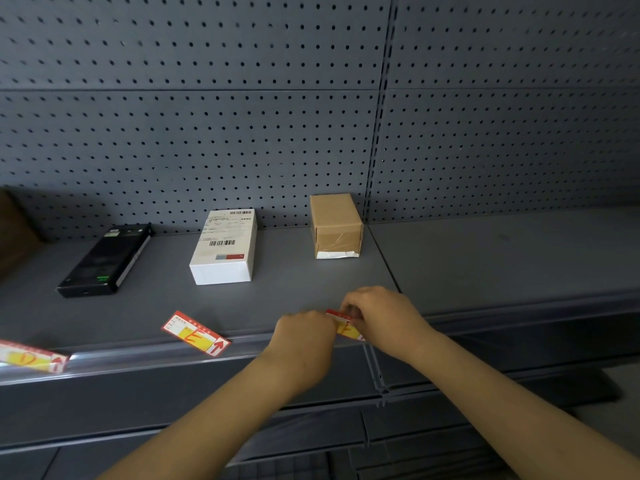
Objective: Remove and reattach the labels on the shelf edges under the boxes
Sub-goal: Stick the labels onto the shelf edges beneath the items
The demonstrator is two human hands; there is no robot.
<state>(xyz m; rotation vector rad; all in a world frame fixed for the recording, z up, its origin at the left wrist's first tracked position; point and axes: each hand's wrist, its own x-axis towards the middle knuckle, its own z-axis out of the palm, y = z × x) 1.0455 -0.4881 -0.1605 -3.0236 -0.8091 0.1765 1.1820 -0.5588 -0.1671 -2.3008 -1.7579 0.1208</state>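
Observation:
Three boxes stand on the grey shelf (pixel 277 299): a black box (pixel 104 259) at left, a white box (pixel 225 247) in the middle, a brown cardboard box (pixel 336 225) at right. A red and yellow label (pixel 344 325) sits at the shelf's front edge below the brown box. My left hand (pixel 304 337) and my right hand (pixel 377 315) both pinch it, one at each end, hiding most of it. A label marked E (pixel 195 333) lies loose and askew on the shelf in front of the white box. A label marked D (pixel 33 356) lies at the far left edge.
The clear label rail (pixel 138 358) runs along the shelf's front edge. A dark pegboard wall (pixel 242 116) rises behind the boxes. A second shelf section (pixel 502 258) adjoins on the right. Lower shelves (pixel 415 438) show beneath my arms.

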